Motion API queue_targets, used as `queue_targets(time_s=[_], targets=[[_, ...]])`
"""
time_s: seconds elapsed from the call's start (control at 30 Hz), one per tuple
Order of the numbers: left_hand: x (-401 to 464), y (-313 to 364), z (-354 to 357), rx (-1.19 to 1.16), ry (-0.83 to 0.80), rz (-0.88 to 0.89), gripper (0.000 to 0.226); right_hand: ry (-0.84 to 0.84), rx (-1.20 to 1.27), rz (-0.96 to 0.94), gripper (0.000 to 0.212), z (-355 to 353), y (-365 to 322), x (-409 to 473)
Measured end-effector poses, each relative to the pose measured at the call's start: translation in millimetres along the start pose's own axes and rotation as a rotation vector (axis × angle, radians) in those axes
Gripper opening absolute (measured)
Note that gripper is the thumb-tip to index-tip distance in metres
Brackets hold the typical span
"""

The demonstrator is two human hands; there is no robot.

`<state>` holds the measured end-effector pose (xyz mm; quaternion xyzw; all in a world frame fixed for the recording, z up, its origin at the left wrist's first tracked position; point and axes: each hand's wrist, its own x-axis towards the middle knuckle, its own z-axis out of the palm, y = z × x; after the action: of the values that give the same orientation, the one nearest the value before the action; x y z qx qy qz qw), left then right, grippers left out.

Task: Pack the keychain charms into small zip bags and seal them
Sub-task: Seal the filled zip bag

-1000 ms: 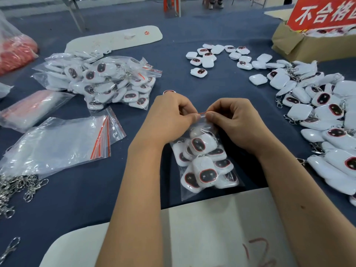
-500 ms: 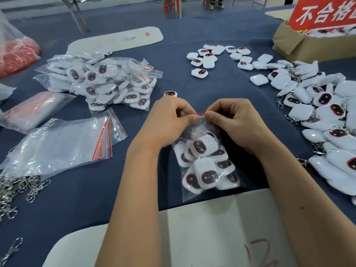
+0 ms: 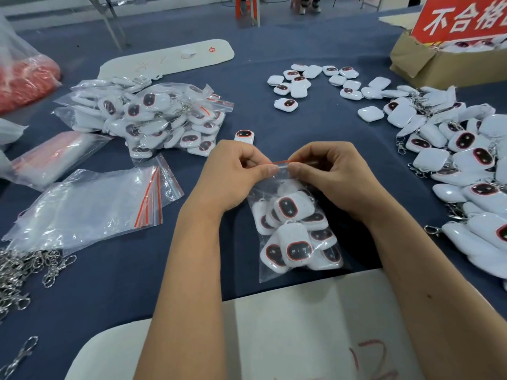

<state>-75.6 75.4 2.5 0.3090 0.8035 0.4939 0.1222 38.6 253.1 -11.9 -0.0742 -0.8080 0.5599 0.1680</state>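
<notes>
- My left hand and right hand meet at the centre of the frame, each with thumb and fingers curled, pinching the red zip strip along the top edge of the small zip bag.
- That bag lies on the blue tablecloth just below my hands, filled with white keychain charms stacked on each other.
- I judge this is the sealing step; I cannot tell how much of the strip is pressed closed.
- Next I would run my pinch along the strip to both corners, then set the bag with the filled bags at upper left.
- After that, a fresh bag from the empty bags at left, and more loose charms from the right edge.
</notes>
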Motion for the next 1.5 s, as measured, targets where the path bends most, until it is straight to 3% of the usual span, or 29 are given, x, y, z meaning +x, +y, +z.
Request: queue_targets(time_s=[0.3, 0.47, 0.9, 1.13, 1.33, 1.5], targets=[[-2, -11, -7, -0.093, 0.056, -0.047, 0.015, 0.108, -0.038, -0.014, 0.011, 0, 2, 2], [-2, -8, -6, -0.123, 0.038, -0.008, 0.019, 0.032, -0.057, -0.027, 0.006, 2, -1, 1], [-5, -12, -12, -0.278, 0.049, -0.067, 0.016, 0.074, -0.044, -0.032, 0.010, 0, 2, 2], [-5, -8, -10, -0.220, 0.039, 0.072, 0.022, 0.062, -0.127, -0.075, 0.001, 6, -4, 3], [-5, -4, -2, -0.187, -0.018, 0.059, 0.011, 0.078, -0.116, -0.120, 0.003, 12, -6, 4], [-1, -6, -1, -0.110, 0.031, 0.139, 0.020, 0.092, -0.141, -0.097, 0.005, 10, -3, 4]])
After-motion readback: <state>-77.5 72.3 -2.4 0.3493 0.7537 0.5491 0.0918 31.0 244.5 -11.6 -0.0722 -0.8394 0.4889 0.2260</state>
